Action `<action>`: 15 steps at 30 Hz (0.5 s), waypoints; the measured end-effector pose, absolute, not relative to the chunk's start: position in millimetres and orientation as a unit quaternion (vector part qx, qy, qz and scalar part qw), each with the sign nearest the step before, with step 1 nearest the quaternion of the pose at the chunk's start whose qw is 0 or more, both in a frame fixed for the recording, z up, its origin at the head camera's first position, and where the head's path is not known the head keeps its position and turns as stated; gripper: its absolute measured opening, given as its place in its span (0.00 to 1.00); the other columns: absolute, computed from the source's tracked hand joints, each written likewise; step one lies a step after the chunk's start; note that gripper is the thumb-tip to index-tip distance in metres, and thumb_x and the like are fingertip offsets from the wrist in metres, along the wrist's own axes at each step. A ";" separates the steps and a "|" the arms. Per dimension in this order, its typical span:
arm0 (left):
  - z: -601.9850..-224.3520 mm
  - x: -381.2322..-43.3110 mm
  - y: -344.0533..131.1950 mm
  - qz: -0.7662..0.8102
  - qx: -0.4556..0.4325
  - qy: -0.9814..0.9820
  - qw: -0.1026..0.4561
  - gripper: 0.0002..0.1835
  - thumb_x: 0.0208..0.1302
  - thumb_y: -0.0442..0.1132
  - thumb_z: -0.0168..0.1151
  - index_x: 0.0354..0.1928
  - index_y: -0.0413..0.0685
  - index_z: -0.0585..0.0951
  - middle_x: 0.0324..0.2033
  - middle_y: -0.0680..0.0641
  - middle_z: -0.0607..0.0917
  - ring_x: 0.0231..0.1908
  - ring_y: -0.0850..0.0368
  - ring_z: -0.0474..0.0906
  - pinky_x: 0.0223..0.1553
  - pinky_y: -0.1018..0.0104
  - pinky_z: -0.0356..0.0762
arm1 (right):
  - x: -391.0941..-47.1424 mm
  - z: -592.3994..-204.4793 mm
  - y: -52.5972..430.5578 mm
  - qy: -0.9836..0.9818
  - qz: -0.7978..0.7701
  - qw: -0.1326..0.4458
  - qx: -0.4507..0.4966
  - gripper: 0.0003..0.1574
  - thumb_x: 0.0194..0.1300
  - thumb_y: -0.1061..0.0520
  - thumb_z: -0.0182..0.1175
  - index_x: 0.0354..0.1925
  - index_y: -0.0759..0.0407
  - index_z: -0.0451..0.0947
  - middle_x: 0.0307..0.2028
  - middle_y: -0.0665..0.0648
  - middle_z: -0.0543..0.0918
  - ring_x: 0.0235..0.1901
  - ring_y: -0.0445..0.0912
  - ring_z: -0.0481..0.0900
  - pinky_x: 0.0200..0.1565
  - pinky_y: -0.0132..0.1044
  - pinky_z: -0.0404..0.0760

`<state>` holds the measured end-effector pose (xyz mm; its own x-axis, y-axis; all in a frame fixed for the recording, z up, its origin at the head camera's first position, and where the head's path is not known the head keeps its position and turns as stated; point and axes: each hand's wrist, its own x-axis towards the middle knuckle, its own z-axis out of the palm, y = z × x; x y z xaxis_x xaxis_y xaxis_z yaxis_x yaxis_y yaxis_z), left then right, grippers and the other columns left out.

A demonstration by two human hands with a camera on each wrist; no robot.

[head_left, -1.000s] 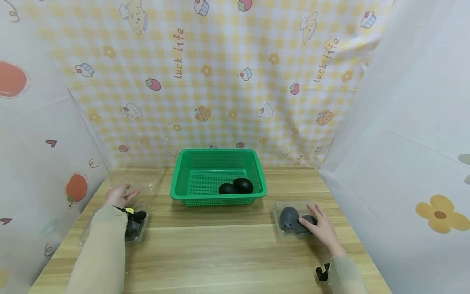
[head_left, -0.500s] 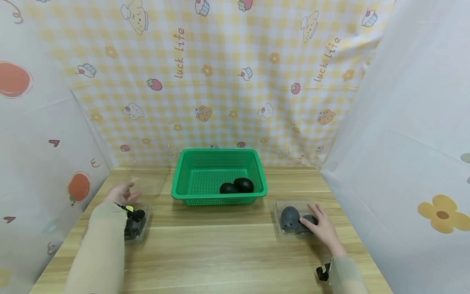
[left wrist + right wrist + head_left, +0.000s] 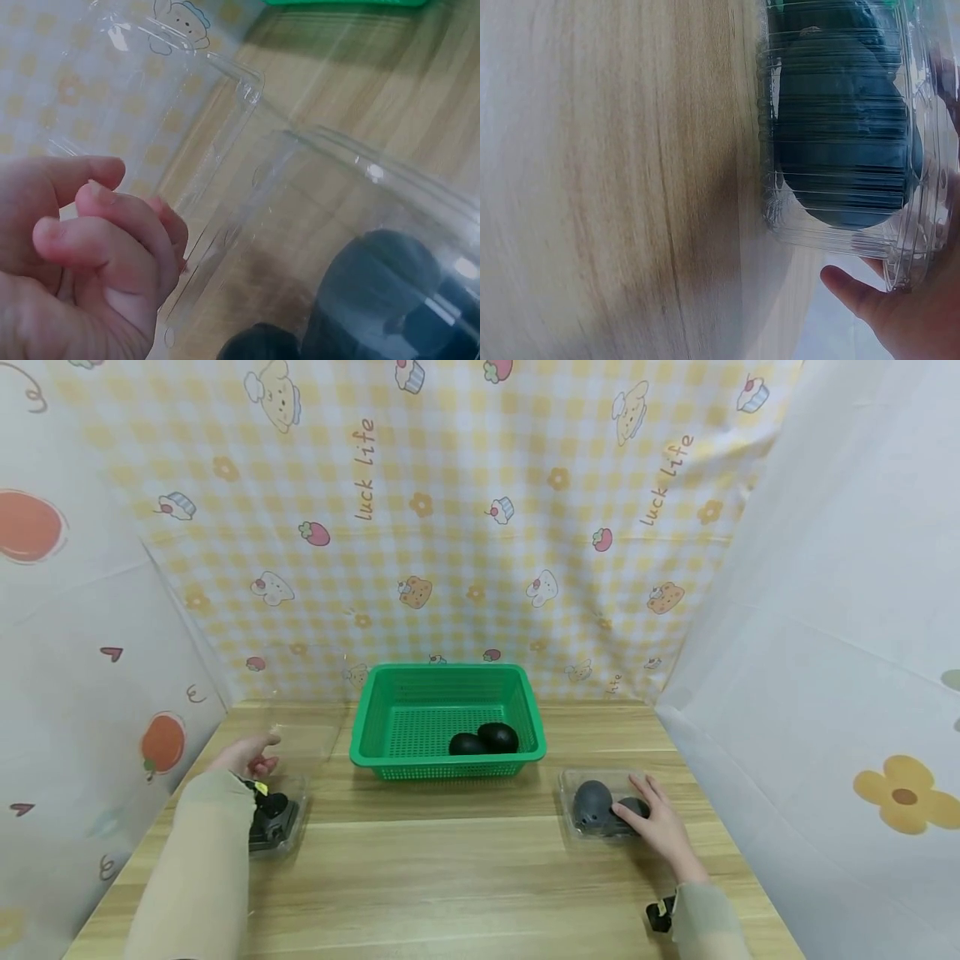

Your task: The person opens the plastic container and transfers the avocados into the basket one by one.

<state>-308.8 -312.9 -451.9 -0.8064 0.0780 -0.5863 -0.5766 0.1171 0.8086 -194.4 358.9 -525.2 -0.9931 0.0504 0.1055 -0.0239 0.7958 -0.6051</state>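
On the left of the table, a clear plastic clamshell box point(image 3: 300, 802) stands with its lid point(image 3: 307, 727) swung up and back. Dark, egg-shaped, avocado-like items point(image 3: 375, 300) sit inside, partly hidden by the forearm in the head view. My left hand point(image 3: 253, 755) is beside the hinge with nothing in it, its fingers loosely bent. At the right, my right hand point(image 3: 658, 822) rests on a second clear box point(image 3: 567, 810) with its lid down. A big dark oval item point(image 3: 592, 802) and another one show through that plastic; one finger reaches past the box's end.
A green plastic basket point(image 3: 446, 762) stands at the back middle, two black oval items point(image 3: 498, 737) lying in its front right corner. Behind the wooden table point(image 3: 435, 877) hangs a yellow checked cloth point(image 3: 450, 543). Pale cloth walls close in both sides.
The lid of the left box has tipped farther back. My left hand has drawn back slightly to the left, its fingers more bent. My right hand and its box stay put.
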 end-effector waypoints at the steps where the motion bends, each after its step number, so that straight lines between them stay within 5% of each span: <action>1: -452.4 -309.4 -314.1 0.633 -0.170 0.709 0.262 0.15 0.65 0.42 0.39 0.35 0.33 0.63 0.14 0.52 0.73 0.12 0.69 0.66 0.16 0.80 0.67 | -194.3 -525.0 358.7 -0.946 0.319 0.058 -0.007 0.48 0.53 0.34 0.55 0.66 0.51 0.53 0.66 0.64 0.44 0.60 0.67 0.48 0.49 0.67 0.55; 15: -430.7 -296.5 -318.6 0.496 -0.150 0.813 0.266 0.21 0.63 0.48 0.41 0.38 0.33 0.70 0.12 0.54 0.74 0.10 0.68 0.64 0.15 0.75 0.65 | -193.2 -524.1 358.4 -0.944 0.325 0.057 -0.007 0.48 0.53 0.34 0.55 0.66 0.52 0.52 0.66 0.64 0.44 0.60 0.67 0.47 0.49 0.67 0.55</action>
<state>-296.5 -318.6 -430.7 -0.8132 0.0205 -0.5816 -0.5078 0.4634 0.7263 -193.2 358.4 -524.1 -0.9935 0.0502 0.1025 -0.0235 0.7889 -0.6141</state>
